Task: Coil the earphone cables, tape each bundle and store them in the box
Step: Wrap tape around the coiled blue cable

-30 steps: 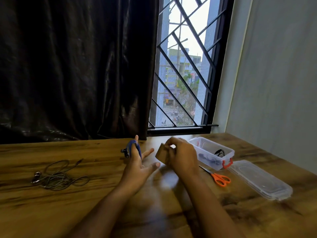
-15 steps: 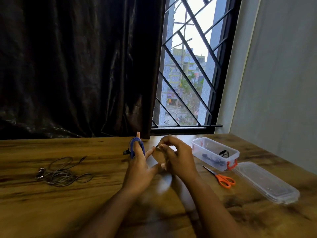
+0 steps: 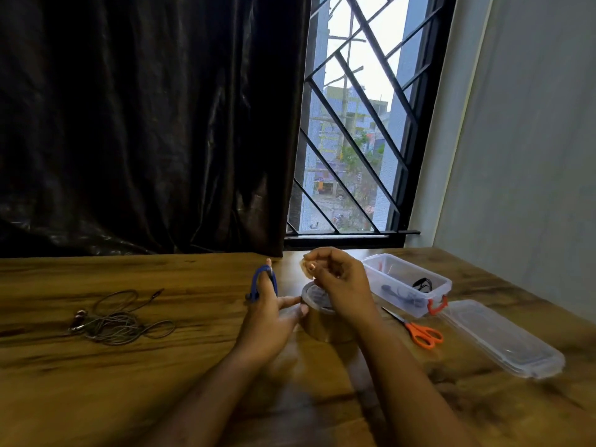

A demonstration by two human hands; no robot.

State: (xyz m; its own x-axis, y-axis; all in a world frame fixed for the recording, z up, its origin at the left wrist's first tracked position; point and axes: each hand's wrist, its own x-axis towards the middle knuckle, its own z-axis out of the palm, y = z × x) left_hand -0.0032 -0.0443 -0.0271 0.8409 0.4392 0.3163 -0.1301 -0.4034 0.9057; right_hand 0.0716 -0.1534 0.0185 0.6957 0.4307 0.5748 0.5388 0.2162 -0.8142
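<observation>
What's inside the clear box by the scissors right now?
The box holds a black bundle near its orange latch and a dark bundle mid-box. Its cloudy wall blurs them, so tape and anything beneath cannot be seen.

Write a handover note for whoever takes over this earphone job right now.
Left hand: blue cable coiled round its fingers, thumb against the tape roll on the table.
Right hand: pinches the tape end, lifted off the roll.
Done: dark bundles lie in the open box; lid and scissors beside it.
Left: cut tape, bind the blue coil, box it; then the grey earphones, loose at far left.
</observation>
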